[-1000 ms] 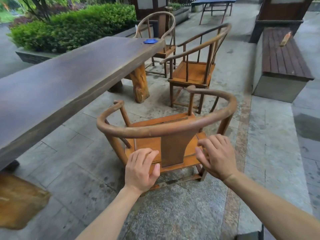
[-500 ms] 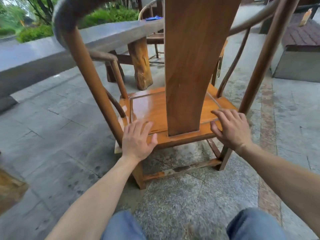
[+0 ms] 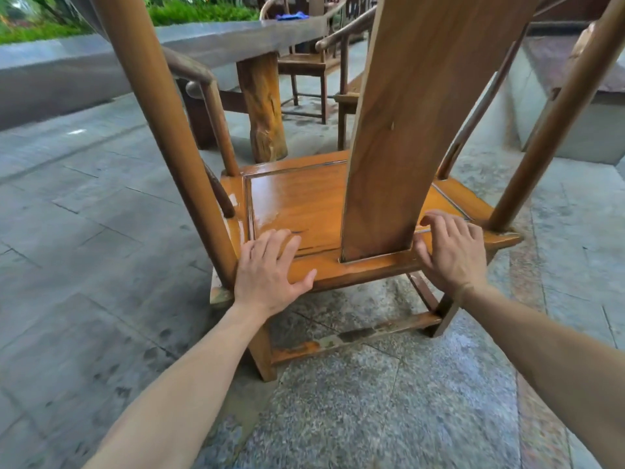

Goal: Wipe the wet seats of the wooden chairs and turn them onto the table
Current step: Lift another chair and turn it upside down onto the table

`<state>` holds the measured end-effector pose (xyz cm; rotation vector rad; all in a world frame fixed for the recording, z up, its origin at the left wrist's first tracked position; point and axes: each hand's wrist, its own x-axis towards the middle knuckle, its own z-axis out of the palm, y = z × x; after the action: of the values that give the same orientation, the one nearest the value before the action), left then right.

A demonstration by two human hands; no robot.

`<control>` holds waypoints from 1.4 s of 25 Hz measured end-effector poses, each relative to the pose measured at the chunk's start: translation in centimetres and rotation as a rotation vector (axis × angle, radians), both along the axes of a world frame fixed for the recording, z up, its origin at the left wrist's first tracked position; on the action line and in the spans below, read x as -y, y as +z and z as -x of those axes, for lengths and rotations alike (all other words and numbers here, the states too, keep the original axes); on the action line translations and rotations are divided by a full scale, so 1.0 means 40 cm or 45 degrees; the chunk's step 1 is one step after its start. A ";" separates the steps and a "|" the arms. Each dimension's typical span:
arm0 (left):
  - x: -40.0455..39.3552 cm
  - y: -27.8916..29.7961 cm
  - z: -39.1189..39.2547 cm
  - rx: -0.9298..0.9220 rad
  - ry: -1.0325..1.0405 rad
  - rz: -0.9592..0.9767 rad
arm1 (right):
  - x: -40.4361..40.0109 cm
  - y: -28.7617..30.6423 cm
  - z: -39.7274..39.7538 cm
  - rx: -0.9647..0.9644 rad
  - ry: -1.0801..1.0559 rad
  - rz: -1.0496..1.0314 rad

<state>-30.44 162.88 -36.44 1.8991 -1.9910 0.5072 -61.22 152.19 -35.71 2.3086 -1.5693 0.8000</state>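
The wooden chair (image 3: 304,201) stands on the wet stone floor right in front of me, seen from behind; its orange seat glistens with water. My left hand (image 3: 270,269) clasps the seat's rear rail left of the wide back splat (image 3: 406,130), fingers on top and thumb along the rear edge. My right hand (image 3: 449,252) holds the same rail right of the splat. The long dark table (image 3: 203,38) runs along the left behind the chair. A blue cloth (image 3: 291,15) lies at its far end.
A thick log table leg (image 3: 263,106) stands just beyond the chair. Two more wooden chairs (image 3: 304,62) (image 3: 345,96) stand further back by the table. A stone-based bench (image 3: 575,79) is at the right. Green hedges line the far left.
I have come down low and close behind the chair. Both hands went from hovering open behind the backrest to closing on the seat's rear rail.
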 end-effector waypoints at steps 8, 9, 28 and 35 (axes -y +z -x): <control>0.040 -0.038 -0.005 0.098 0.034 -0.009 | 0.082 -0.072 0.049 -0.033 -0.054 0.011; 0.043 -0.036 -0.002 0.112 0.053 -0.026 | 0.104 -0.077 0.054 -0.031 -0.043 0.011; 0.133 -0.050 0.042 0.158 0.247 -0.135 | 0.360 -0.168 0.096 0.030 0.241 0.406; 0.239 -0.053 0.078 0.156 0.355 -0.149 | 0.510 -0.157 0.084 0.054 0.270 0.347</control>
<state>-33.54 153.33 -38.57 2.2863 -1.8739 0.6038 -64.57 131.79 -41.99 2.2905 -1.1578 1.0477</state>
